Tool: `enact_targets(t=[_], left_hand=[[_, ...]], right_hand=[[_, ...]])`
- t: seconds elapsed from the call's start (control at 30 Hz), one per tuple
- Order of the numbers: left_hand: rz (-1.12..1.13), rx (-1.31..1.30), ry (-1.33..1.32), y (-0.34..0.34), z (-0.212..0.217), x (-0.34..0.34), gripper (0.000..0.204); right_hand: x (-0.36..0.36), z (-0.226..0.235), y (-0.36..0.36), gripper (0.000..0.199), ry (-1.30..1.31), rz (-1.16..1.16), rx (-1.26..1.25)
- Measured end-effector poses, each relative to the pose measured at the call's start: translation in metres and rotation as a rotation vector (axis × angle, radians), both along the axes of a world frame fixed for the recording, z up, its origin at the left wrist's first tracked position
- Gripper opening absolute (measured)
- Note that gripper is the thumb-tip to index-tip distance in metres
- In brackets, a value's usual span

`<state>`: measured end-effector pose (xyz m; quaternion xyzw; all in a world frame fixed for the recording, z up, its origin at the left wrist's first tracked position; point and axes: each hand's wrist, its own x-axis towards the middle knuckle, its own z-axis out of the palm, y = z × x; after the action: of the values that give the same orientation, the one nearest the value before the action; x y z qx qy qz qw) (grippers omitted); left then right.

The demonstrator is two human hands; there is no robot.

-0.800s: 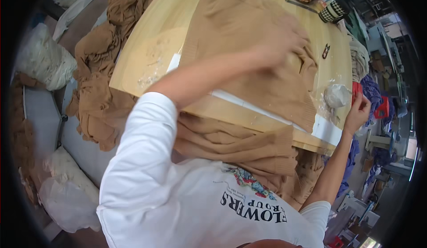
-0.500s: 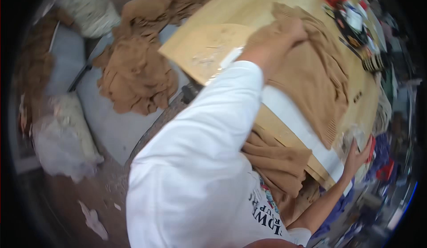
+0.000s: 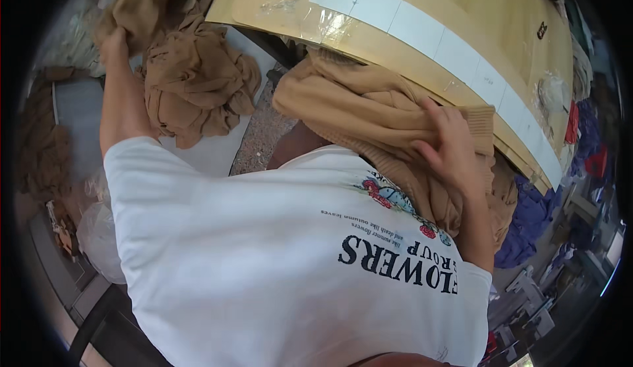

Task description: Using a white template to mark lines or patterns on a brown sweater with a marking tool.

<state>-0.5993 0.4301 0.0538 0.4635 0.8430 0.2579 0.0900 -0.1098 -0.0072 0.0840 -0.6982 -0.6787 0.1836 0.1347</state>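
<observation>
My left hand (image 3: 116,45) is at the far left, its fingers closed on a brown knit garment (image 3: 142,8) and partly hidden by it. The garment hangs bunched above a heap of brown knitwear (image 3: 198,77). On my lap, against the table's near edge, lie folded brown knit pieces (image 3: 369,103) with ribbed bands. My right hand (image 3: 452,144) rests on these pieces, thumb and fingers apart.
A pale wooden table (image 3: 501,31) curves across the upper right, with a white marked paper strip (image 3: 422,34) taped along it. Stuffed clear plastic bags (image 3: 99,235) stand at the left. Purple cloth (image 3: 527,222) lies beyond the table's right corner.
My left hand has carried the brown garment off the table to the heap at the left. My right hand has come from the table's right edge to the knit pieces on my lap.
</observation>
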Motion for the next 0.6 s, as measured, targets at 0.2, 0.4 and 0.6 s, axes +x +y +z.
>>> enact_targets(t=[0.2,0.4,0.6], left_hand=[[-0.975,-0.244,-0.246,-0.140,-0.067,0.104,0.043],[-1.333,-0.321,-0.806,-0.272,-0.084,0.273,0.055],[-1.654,-0.725,-0.890,-0.269,-0.060,0.268,0.049]], right_hand=[[-0.021,0.015,-0.040,0.025,0.231,0.234,0.061],[-0.034,0.028,-0.049,0.023,0.384,0.368,-0.173],[-0.043,0.032,-0.067,0.028,0.386,0.223,-0.192]])
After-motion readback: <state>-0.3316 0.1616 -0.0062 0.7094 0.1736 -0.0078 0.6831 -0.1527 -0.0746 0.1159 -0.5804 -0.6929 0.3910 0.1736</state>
